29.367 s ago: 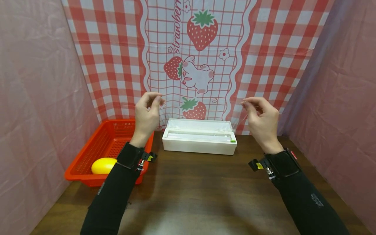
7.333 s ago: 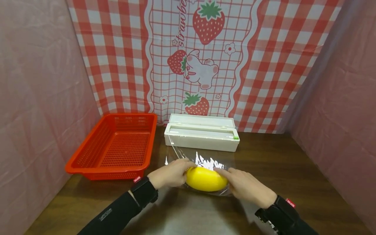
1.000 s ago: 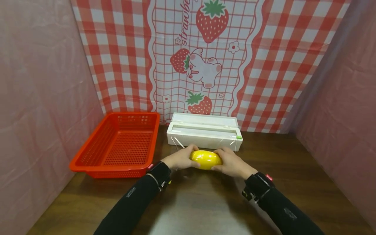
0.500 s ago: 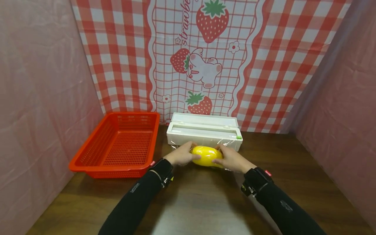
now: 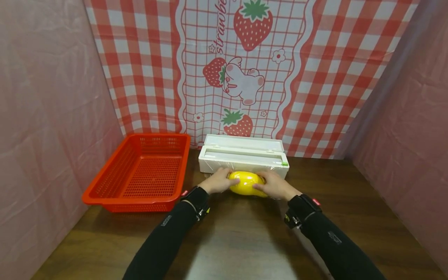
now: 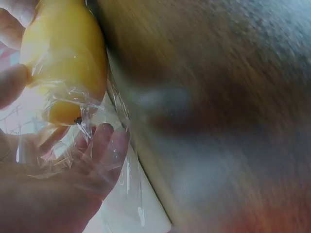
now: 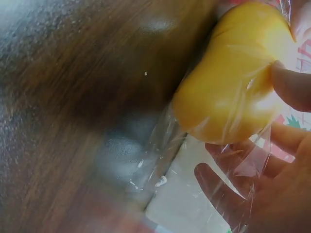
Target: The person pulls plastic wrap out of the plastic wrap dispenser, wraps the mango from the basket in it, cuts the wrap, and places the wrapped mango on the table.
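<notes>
Head view: yellow fruit (image 5: 246,183) is gripped by partly curled fingers of left hand (image 5: 217,182) and right hand (image 5: 276,186), over the counter (image 5: 241,237), just near of the white box (image 5: 243,149). Wrapping judged in hand; loose film (image 6: 87,109) probably to be tucked closely.

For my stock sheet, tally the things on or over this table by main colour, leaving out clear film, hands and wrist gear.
Red: 1, the basket
White: 1, the box
Yellow: 1, the fruit
Total: 3

The fruit (image 5: 246,183) is before the box (image 5: 241,163), right of the basket (image 5: 134,201).
</notes>
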### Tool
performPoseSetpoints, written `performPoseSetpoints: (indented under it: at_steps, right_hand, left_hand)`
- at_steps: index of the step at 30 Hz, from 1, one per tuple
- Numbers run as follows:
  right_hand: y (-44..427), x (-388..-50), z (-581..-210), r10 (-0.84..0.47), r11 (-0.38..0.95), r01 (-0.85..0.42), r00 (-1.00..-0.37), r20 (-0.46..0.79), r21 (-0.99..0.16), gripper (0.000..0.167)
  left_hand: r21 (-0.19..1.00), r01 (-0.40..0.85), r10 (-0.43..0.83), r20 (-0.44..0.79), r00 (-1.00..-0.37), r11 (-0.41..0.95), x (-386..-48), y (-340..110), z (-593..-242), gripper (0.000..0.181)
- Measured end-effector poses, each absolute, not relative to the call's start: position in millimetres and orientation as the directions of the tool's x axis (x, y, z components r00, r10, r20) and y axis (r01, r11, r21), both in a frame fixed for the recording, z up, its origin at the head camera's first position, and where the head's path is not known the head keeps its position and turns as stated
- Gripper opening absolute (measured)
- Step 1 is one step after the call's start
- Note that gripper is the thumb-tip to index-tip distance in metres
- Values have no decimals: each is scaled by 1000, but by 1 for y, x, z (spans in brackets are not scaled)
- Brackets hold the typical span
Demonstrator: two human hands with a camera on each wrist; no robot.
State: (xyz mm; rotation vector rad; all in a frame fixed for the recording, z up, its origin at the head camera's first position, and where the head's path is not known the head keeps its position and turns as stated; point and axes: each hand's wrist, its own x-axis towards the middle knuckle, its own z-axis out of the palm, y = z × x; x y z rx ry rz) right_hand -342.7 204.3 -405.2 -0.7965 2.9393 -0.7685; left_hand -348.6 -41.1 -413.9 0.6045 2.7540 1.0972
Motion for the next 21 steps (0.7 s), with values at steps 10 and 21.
performPoseSetpoints:
  at_steps: [10, 21]
  right_hand:
    - [205, -348, -407, -412, 756, -396, -907, 91, -522, 43]
    - [202, -353, -409, -397, 772, -382, -914, 84, -508, 40]
  left_hand:
    - [664, 344, 393, 82, -916, 664, -355, -35, -416, 44]
    - [734, 260, 301, 80, -950, 627, -352, -35, -418, 39]
